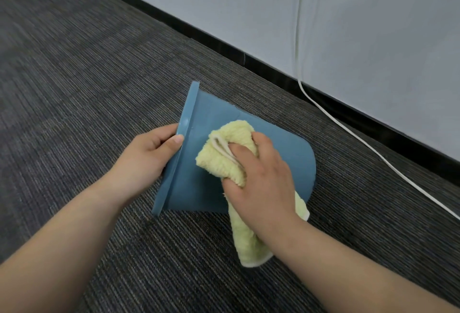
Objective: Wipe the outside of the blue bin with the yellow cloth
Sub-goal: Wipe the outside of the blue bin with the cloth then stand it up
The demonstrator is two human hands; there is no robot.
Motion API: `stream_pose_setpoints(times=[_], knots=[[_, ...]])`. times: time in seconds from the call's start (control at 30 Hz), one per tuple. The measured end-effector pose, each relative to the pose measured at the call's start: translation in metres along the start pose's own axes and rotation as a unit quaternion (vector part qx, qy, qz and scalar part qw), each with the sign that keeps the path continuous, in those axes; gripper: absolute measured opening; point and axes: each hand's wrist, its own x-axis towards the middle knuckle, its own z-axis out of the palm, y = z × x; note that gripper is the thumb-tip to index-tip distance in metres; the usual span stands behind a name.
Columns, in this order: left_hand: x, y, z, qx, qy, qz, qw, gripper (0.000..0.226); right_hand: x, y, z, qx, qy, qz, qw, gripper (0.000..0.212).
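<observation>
The blue bin (283,148) lies on its side on the carpet, its rim to the left and its rounded base to the right. My left hand (146,156) grips the rim, thumb on the outer edge. My right hand (261,178) presses the bunched yellow cloth (224,161) flat against the bin's upward-facing outer wall. One end of the cloth hangs down past the bin's near edge, under my right wrist. The inside of the bin is hidden.
Dark striped carpet (87,76) covers the floor all around. A grey wall (348,26) with a black skirting board (249,61) runs diagonally behind the bin. A white cable (373,149) drops down the wall and trails along the floor to the right.
</observation>
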Motion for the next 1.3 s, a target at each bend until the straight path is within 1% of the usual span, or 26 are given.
stream_pose_setpoints(times=[0.07, 0.13, 0.2, 0.23, 0.33, 0.4, 0.47, 0.5, 0.53, 0.63, 0.67, 0.7, 0.73, 0.8, 0.83, 0.9, 0.97, 1.07, 1.1, 1.17, 1.3], knots=[[-0.001, 0.0, 0.0, -0.004, 0.002, -0.001, 1.0, 0.03, 0.006, 0.014, -0.005, -0.03, 0.002, 0.031, 0.999, 0.047], [-0.002, 0.001, 0.002, -0.001, -0.001, 0.002, 1.0, 0.031, 0.015, 0.032, -0.014, -0.066, 0.023, 0.086, 0.994, 0.044], [-0.002, 0.003, 0.004, 0.003, -0.005, 0.009, 1.0, 0.031, 0.024, 0.043, -0.023, -0.063, 0.037, 0.138, 0.988, 0.037], [-0.002, 0.003, 0.005, 0.004, -0.008, 0.012, 1.0, 0.031, 0.027, 0.044, -0.026, -0.055, 0.038, 0.141, 0.988, 0.035], [-0.003, 0.006, 0.008, 0.003, -0.014, 0.023, 1.0, 0.034, 0.03, 0.032, -0.027, -0.018, 0.032, 0.09, 0.995, 0.031], [-0.004, 0.009, 0.01, 0.003, -0.025, 0.038, 0.999, 0.034, 0.03, 0.017, -0.025, 0.008, 0.022, 0.023, 0.999, 0.036], [-0.006, 0.01, 0.011, 0.004, -0.041, 0.046, 0.998, 0.031, 0.03, 0.004, -0.025, 0.009, 0.001, -0.048, 0.999, 0.042], [-0.006, 0.011, 0.011, 0.004, -0.046, 0.046, 0.998, 0.03, 0.032, 0.001, -0.026, 0.004, -0.004, -0.067, 0.998, 0.042], [-0.006, 0.011, 0.011, 0.003, -0.047, 0.044, 0.998, 0.03, 0.035, 0.0, -0.028, 0.003, -0.005, -0.066, 0.998, 0.04], [-0.007, 0.011, 0.01, 0.011, -0.05, 0.047, 0.998, 0.029, 0.046, 0.009, -0.031, 0.029, 0.012, 0.023, 0.999, 0.033], [-0.007, 0.01, 0.01, 0.017, -0.052, 0.05, 0.997, 0.028, 0.046, 0.01, -0.031, 0.025, 0.022, 0.039, 0.999, 0.033], [-0.007, 0.01, 0.009, 0.019, -0.052, 0.05, 0.997, 0.028, 0.043, 0.008, -0.029, 0.002, 0.028, 0.028, 0.999, 0.035], [-0.006, 0.009, 0.009, 0.018, -0.049, 0.049, 0.997, 0.027, 0.038, 0.003, -0.026, -0.02, 0.028, -0.004, 0.999, 0.038], [-0.007, 0.007, 0.006, 0.019, -0.041, 0.044, 0.998, 0.026, 0.022, -0.009, -0.016, -0.018, 0.003, -0.073, 0.997, 0.044], [-0.007, 0.006, 0.004, 0.021, -0.039, 0.042, 0.998, 0.027, 0.013, -0.012, -0.012, -0.008, -0.017, -0.09, 0.996, 0.045], [-0.006, 0.004, 0.002, 0.025, -0.035, 0.033, 0.999, 0.03, 0.006, -0.008, -0.009, -0.013, -0.038, -0.092, 0.995, 0.045], [-0.005, 0.001, 0.0, 0.024, -0.029, 0.019, 0.999, 0.035, 0.01, 0.009, -0.013, -0.025, -0.025, -0.048, 0.998, 0.046], [-0.004, -0.001, -0.001, 0.015, -0.023, 0.008, 1.0, 0.034, 0.02, 0.034, -0.023, -0.034, 0.017, 0.064, 0.997, 0.041], [-0.004, -0.001, -0.002, 0.017, -0.023, 0.01, 1.0, 0.034, 0.019, 0.036, -0.023, -0.043, 0.029, 0.073, 0.996, 0.04], [-0.003, -0.001, -0.002, 0.02, -0.023, 0.02, 0.999, 0.033, 0.013, 0.033, -0.019, -0.074, 0.023, 0.049, 0.996, 0.043], [-0.002, -0.003, -0.005, 0.008, -0.019, 0.017, 1.0, 0.033, -0.014, 0.014, -0.009, -0.099, -0.042, -0.059, 0.992, 0.055]])
